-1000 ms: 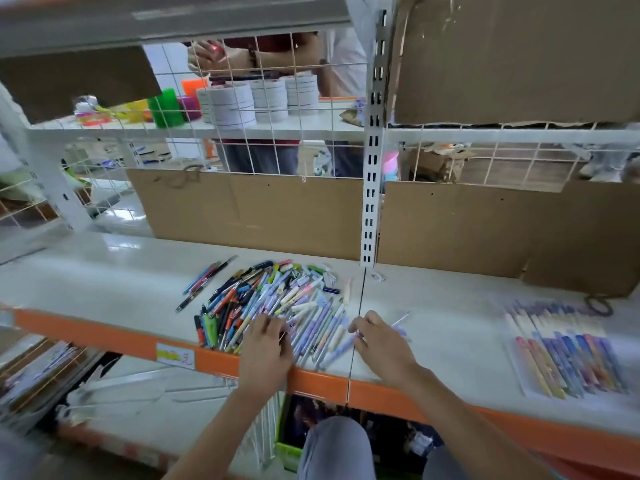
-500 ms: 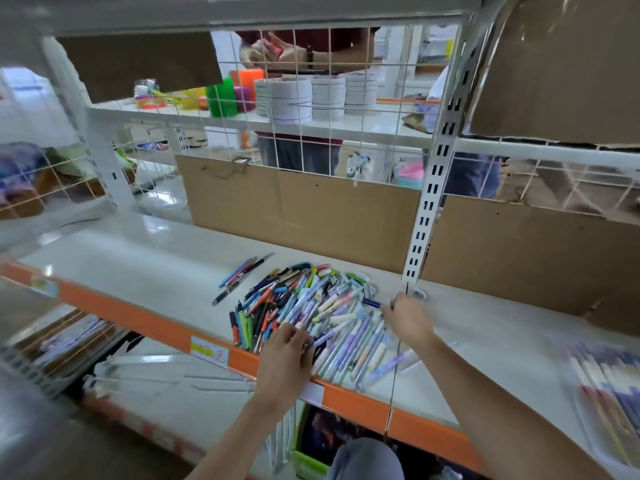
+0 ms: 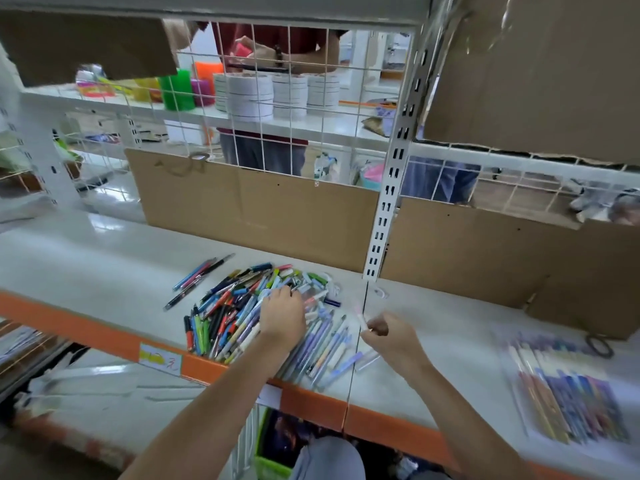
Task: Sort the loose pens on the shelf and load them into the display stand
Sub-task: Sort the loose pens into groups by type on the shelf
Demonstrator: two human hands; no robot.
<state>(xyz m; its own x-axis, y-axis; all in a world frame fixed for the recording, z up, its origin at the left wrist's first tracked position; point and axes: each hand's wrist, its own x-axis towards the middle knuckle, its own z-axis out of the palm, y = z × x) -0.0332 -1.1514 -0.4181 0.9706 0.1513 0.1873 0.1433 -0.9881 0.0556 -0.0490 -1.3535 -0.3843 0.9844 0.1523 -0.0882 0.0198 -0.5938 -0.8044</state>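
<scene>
I see the pile of loose pens (image 3: pixel 249 310) on the white shelf (image 3: pixel 86 261). My left hand (image 3: pixel 282 315) rests on it — fingers reaching in, spread unclear. My right hand (image 3: pixel 389 336) pinches a pale pen (image 3: pixel 360 315) just beside the pile.

bare shelf (image 3: pixel 86 258) left of the pen pile (image 3: pixel 249 306), cardboard backing (image 3: pixel 256 216) and slotted upright (image 3: pixel 384 216) closing the rear, packet of pens (image 3: pixel 568 393) at right
</scene>
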